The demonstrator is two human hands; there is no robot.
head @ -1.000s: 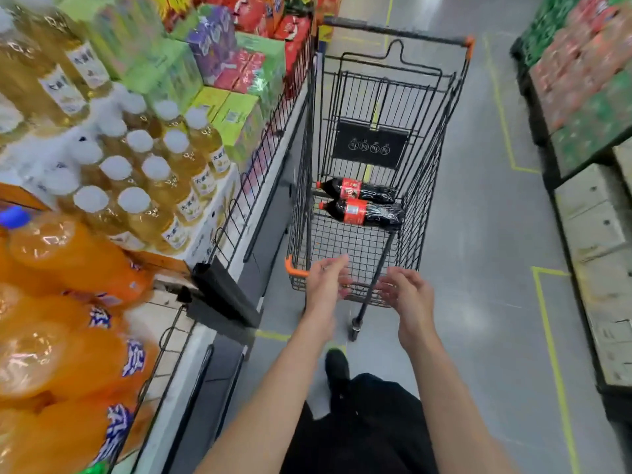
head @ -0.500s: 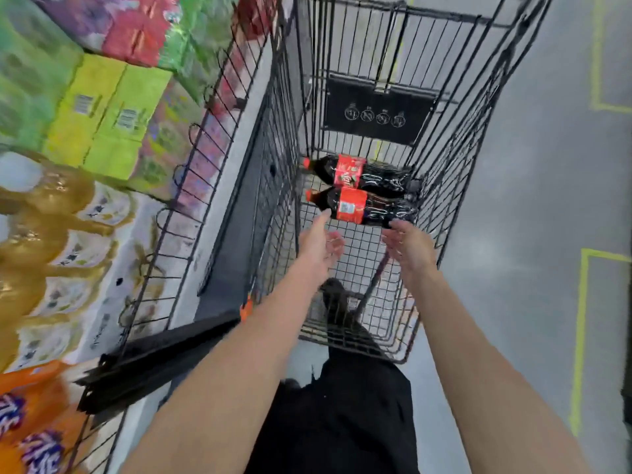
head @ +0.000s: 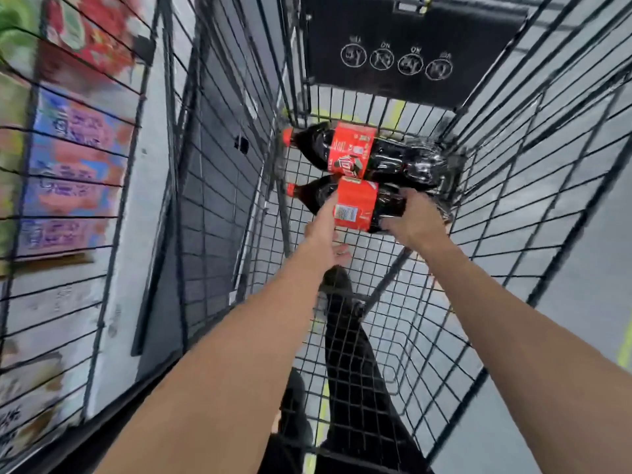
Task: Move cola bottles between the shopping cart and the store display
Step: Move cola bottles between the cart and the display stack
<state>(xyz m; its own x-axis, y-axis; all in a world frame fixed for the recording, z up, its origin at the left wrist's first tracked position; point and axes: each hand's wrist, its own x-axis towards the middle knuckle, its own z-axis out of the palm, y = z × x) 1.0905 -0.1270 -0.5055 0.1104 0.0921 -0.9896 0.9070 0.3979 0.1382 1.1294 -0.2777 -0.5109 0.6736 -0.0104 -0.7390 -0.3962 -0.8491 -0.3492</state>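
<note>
Two cola bottles lie on their sides in the far end of the wire cart [head: 513, 186], caps pointing left. Each is dark, almost black, glossy clear plastic with bright glints along the ribbed lower body, a small red cap and a wide red paper label.

The near bottle [head: 355, 205] sits between the two hands. Its label shows a white barcode patch facing up. The left hand [head: 325, 230] lies against the left edge of that label, fingers [head: 330, 208] straight and close together along the bottle's shoulder, thumb loose below; it touches the bottle, but whether it grips cannot be told. The right hand [head: 415, 218] covers the bottle's lower body just right of the label, its fingers [head: 408, 196] curled over the top of the plastic and thumb low on the near side, wrapped on the bottle.

The far bottle [head: 369, 153] lies just beyond the fingertips, touching the near one along its side, label slightly crumpled.

The cart is thin black metal grid, square mesh on the floor, longer bars on the walls. A flat black panel [head: 410, 46] with four white round symbols hangs on its far wall. Left of the left hand, behind another black wire fence, stand blurred, colourful boxes [head: 71, 165] on the store display.
</note>
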